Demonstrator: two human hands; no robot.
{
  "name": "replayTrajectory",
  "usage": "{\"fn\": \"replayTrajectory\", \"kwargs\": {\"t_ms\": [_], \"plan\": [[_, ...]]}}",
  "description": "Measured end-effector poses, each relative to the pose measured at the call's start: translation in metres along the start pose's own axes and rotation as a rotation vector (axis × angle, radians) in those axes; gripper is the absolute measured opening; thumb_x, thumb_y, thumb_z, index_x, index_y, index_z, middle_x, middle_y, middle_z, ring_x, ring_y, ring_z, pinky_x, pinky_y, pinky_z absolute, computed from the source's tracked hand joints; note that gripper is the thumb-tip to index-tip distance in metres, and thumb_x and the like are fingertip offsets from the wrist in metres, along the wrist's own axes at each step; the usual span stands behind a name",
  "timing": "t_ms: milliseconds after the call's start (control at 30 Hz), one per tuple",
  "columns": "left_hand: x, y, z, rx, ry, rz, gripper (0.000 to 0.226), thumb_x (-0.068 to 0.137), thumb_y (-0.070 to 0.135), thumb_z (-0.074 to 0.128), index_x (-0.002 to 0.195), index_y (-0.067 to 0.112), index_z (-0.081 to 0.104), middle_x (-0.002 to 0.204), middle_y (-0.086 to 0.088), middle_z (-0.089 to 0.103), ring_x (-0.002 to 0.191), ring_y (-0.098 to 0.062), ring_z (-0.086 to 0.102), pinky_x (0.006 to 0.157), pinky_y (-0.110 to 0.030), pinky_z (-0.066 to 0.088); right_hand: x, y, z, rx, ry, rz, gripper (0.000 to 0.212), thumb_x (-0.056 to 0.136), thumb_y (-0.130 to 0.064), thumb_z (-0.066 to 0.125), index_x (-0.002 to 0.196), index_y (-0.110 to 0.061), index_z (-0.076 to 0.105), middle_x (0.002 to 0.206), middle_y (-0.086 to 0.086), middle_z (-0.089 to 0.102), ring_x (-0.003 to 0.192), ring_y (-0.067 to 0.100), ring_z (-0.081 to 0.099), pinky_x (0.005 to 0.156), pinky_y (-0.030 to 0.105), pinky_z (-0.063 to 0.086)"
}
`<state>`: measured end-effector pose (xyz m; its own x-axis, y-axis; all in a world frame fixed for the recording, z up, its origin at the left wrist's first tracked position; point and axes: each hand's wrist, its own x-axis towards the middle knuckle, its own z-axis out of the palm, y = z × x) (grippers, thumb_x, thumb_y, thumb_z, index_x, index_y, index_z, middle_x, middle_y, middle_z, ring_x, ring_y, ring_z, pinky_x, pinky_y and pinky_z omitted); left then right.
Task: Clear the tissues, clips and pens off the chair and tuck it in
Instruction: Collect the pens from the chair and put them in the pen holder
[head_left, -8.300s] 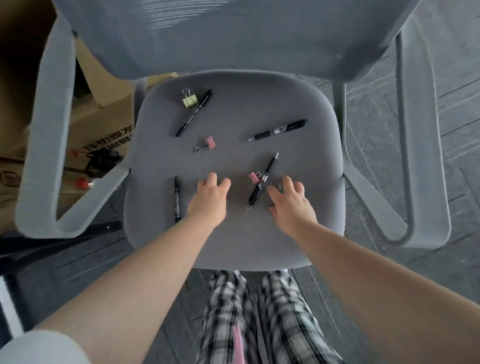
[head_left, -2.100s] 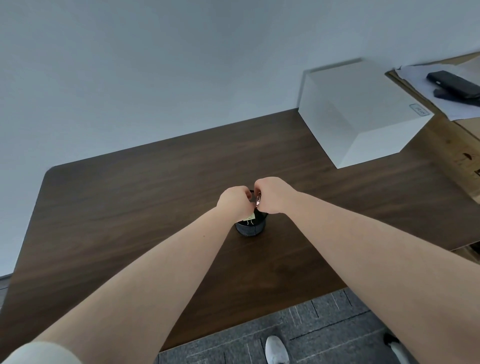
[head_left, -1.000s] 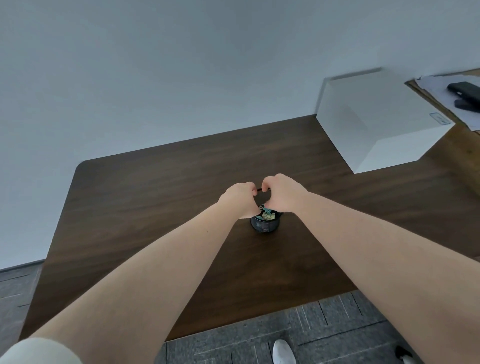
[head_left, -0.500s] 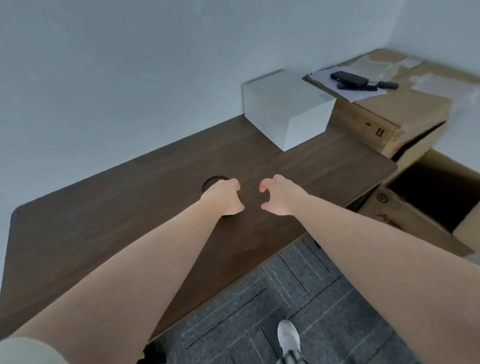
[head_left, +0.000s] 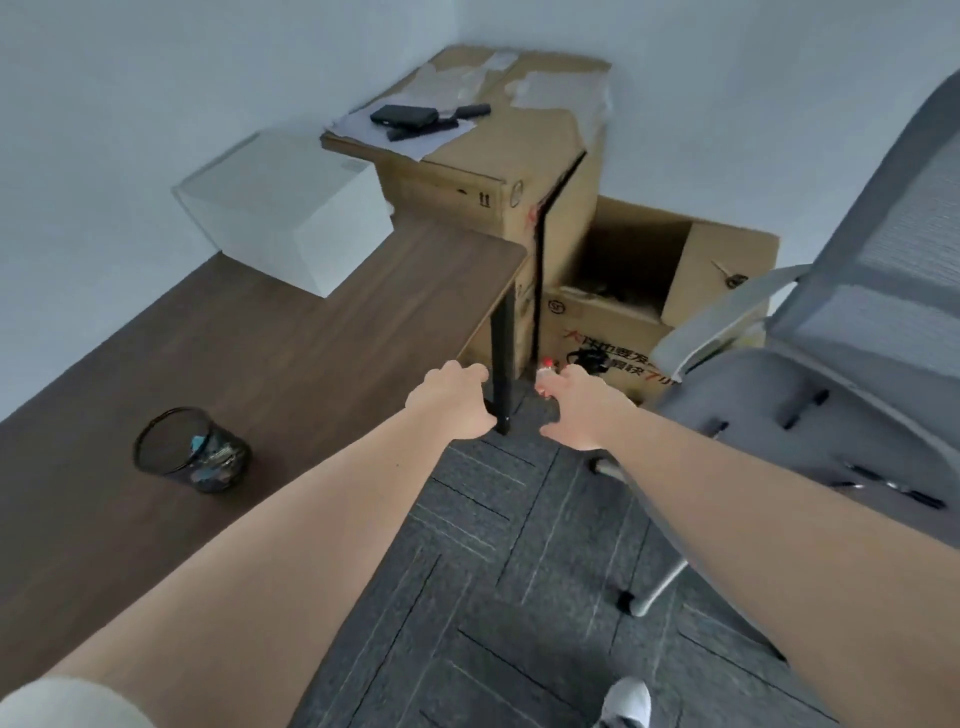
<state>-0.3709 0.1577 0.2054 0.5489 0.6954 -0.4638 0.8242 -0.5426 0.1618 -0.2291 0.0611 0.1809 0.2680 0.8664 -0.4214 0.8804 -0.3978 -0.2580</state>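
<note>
Dark wood-grain laminate formed the top of the desk (head_left: 291, 332), which ran along the left of the view on a black leg (head_left: 502, 364). A black mesh cup (head_left: 191, 450) stood upright on the desk near its front edge, holding small items, one of them blue; they were too blurred to identify further. A white box (head_left: 291, 213) sat at the far end of the desk against the wall.

The grey chair (head_left: 810, 415) stood at the right, apart from the desk and not tucked in. Several dark pens (head_left: 802, 410) lay on its seat, with more towards the near right part of the seat. No finer detail of these could be made out.

Both arms were extended forward over the grey carpet (head_left: 498, 545), between desk and chair. The left hand (head_left: 451, 402) was loosely curled with nothing visible in it. The right hand (head_left: 582, 410) was spread, fingers apart, holding nothing and touching nothing.

Brown cardboard boxes (head_left: 519, 171) stood stacked in the corner beyond the desk, one lower box open at the top. Flat black devices (head_left: 404, 115) lay on papers atop the tallest box.
</note>
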Motion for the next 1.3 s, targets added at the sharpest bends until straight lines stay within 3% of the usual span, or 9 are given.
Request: {"fn": "replayTrajectory", "kwargs": {"t_ms": [400,567,733,967,1167,1300], "plan": [[0.091,0.270,0.050,0.213,-0.105,0.374,0.061,0.081,0.037,0.065,0.136,0.022,0.043,0.129,-0.012,0.048,0.120,-0.034,0.048,0.095,-0.049,0.048,-0.063,0.273,0.010,0.186,0.003,0.431,0.052,0.090,-0.033,0.056,0.138,-0.027,0.036,0.135,0.009,0.036,0.120,0.036,0.045,0.092,0.047,0.048],[0.124,0.345,0.099,0.272,-0.146,0.446,0.054,0.084,0.040,0.061,0.129,0.017,0.046,0.129,-0.011,0.049,0.119,-0.034,0.051,0.094,-0.047,0.047,-0.096,0.357,0.040,0.281,-0.016,0.591,0.046,0.088,-0.027,0.055,0.132,-0.024,0.041,0.129,0.008,0.039,0.123,0.035,0.042,0.089,0.045,0.045],[0.152,0.375,0.155,0.341,-0.255,0.408,0.050,0.086,0.035,0.061,0.129,0.015,0.044,0.132,-0.013,0.046,0.118,-0.036,0.052,0.095,-0.046,0.047,-0.114,0.407,0.081,0.322,-0.037,0.687,0.046,0.088,-0.017,0.051,0.133,-0.023,0.042,0.129,0.007,0.042,0.121,0.033,0.042,0.083,0.042,0.044],[0.211,0.380,0.219,0.447,-0.270,0.357,0.044,0.091,0.039,0.054,0.124,0.012,0.042,0.126,-0.014,0.052,0.114,-0.037,0.055,0.082,-0.042,0.046,-0.080,0.441,0.133,0.324,-0.054,0.709,0.049,0.083,-0.004,0.050,0.128,-0.021,0.044,0.127,0.007,0.043,0.121,0.032,0.042,0.081,0.040,0.041],[0.256,0.380,0.259,0.444,-0.229,0.293,0.053,0.093,0.042,0.051,0.131,0.007,0.038,0.132,-0.017,0.048,0.121,-0.037,0.051,0.091,-0.044,0.046,-0.033,0.448,0.170,0.276,0.043,0.711,0.053,0.080,0.002,0.050,0.127,-0.022,0.044,0.127,0.005,0.040,0.125,0.027,0.036,0.091,0.039,0.039],[0.271,0.379,0.274,0.444,-0.204,0.332,0.045,0.090,0.020,0.058,0.127,0.004,0.039,0.127,-0.017,0.049,0.117,-0.037,0.052,0.086,-0.042,0.048,-0.016,0.448,0.183,0.204,0.052,0.692,0.060,0.076,0.005,0.054,0.129,-0.021,0.045,0.129,0.006,0.039,0.131,0.025,0.030,0.100,0.038,0.034]]}}
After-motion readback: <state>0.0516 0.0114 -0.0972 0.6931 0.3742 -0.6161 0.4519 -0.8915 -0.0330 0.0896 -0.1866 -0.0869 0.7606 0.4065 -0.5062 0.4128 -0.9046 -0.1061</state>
